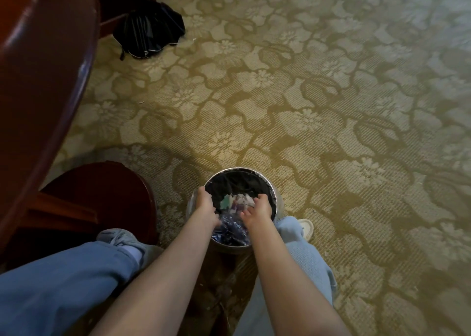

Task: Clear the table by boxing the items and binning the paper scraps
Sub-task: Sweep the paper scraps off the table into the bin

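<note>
Paper scraps (237,201) are seen as a small pale heap down inside the bin (254,173); too jumbled to be counted, so just "a handful". One bin only: round, metal-rimmed, lined with a black bag (237,182), and stood on the patterned carpet (331,131) right between the person's knees. Some crumpled bluish plastic (232,230) is bunched at the near side of the opening.

Room-wise: the curved edge of the dark red tabletop (51,55) hangs over the left side, and its round wooden base (96,195) is parked just beside the bin on the left. To the right and ahead, nothing but open carpet is seen. One black bundle, looks like a folded umbrella (150,32), is left on the floor well away at the top, near a table leg.

Two hands are counted, both over the bin mouth. The left hand (205,200) is placed at the left rim, fingers (202,190) bent downward into the liner; whether anything is gripped can't be told, it's blurred. The right hand (258,209) is held over the right side just above the scraps, fingers (261,197) loosely apart and nothing clamped in them.

Two denim legs are in view, and two shoes: a grey one (114,236) by the table base, a white one (305,227) touching the carpet just right of the bin.
</note>
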Available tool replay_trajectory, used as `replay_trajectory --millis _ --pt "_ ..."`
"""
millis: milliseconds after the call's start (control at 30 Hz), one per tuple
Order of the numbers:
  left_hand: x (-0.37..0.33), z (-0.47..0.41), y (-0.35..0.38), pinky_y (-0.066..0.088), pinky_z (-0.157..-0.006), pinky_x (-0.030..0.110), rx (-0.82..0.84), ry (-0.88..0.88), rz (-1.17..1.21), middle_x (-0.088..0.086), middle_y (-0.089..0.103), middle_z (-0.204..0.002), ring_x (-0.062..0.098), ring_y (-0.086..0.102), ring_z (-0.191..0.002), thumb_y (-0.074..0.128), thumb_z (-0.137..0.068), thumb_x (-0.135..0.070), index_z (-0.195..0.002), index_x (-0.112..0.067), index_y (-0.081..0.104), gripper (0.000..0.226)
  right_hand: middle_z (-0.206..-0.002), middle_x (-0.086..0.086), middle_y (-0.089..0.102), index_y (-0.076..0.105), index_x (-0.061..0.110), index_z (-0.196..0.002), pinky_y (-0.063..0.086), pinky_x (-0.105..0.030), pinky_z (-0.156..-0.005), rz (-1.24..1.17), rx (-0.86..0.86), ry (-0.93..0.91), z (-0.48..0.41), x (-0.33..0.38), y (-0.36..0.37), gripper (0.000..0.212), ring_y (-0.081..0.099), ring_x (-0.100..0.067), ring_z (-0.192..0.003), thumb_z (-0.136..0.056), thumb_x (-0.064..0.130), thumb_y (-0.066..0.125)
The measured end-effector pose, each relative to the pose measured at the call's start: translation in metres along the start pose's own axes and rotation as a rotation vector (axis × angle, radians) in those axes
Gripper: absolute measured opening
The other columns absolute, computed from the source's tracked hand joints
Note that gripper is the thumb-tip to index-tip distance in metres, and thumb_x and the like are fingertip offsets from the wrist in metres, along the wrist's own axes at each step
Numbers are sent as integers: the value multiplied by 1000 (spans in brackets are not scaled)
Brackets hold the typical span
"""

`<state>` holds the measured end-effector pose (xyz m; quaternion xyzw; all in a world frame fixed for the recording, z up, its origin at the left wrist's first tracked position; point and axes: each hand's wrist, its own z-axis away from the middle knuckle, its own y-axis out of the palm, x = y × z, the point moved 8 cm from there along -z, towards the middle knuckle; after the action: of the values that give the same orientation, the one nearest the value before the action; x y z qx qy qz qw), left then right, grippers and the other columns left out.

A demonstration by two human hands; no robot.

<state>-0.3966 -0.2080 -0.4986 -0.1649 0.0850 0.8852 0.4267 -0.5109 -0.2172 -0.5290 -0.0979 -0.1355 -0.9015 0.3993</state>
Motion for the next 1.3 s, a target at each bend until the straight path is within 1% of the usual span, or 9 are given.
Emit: replay_trajectory --millis 333,500,600,667,800,867,967,1133,1300 --pt "-37 52 8 21 -113 43 135 166 -89 17 26 -152 31 25 -141 20 -101 -41 -147 -15 29 54 -141 -14 45 43 10 -136 37 -39 -103 154 100 -182 46 30 -9 41 44 -30 -130 -101 25 30" --pt "-47 102 23 20 -113 44 217 252 -147 17 29 -151 31 27 -140 20 -101 -41 -147 -14 31 54 -139 -16 47 46 15 -117 42 -37 -92 178 176 -297 98 62 -1 27 45 -32 -128 -101 24 26" --pt "-50 138 30 20 -113 44 291 275 -191 17 29 -151 31 27 -139 22 -100 -44 -145 -14 33 56 -137 -15 50 49 15 -90 41 -38 -94 211 220 -359 135 75 10 25 50 -30 -119 -99 24 28" --pt "-59 165 33 19 -113 43 344 322 -215 17 28 -151 30 27 -140 22 -99 -45 -144 -15 36 56 -136 -15 51 49 15 -88 41 -38 -96 215 256 -406 160 83 19 25 52 -30 -116 -99 25 29" --pt "-92 223 33 19 -113 41 416 457 -232 16 27 -152 29 23 -141 21 -99 -44 -142 -16 36 54 -137 -13 51 48 16 -83 45 -33 -75 170 337 -479 213 96 39 27 57 -21 -87 -99 25 28" --pt "-109 253 29 19 -114 40 447 524 -249 15 26 -152 28 22 -142 19 -100 -45 -143 -16 35 55 -137 -12 50 47 17 -81 44 -31 -75 143 397 -504 242 99 53 28 57 -26 -103 -99 25 27" --pt "-133 299 15 19 -113 36 488 619 -274 13 28 -151 27 24 -141 18 -99 -46 -141 -18 38 54 -137 -12 50 52 13 -102 42 -33 -93 131 494 -531 284 96 79 27 50 -28 -123 -99 24 28" --pt "-174 355 -42 25 -110 38 504 750 -232 14 34 -148 28 34 -136 23 -98 -46 -138 -19 42 52 -100 -6 59 48 16 -82 44 -26 -67 201 646 -598 355 77 121 29 55 -17 -74 -100 21 26" --pt "-192 392 -115 28 -109 40 418 916 -298 16 38 -145 31 35 -135 25 -99 -45 -136 -16 45 51 -85 -2 58 50 16 -84 44 -23 -66 343 807 -631 416 38 153 27 55 -15 -74 -99 16 28"
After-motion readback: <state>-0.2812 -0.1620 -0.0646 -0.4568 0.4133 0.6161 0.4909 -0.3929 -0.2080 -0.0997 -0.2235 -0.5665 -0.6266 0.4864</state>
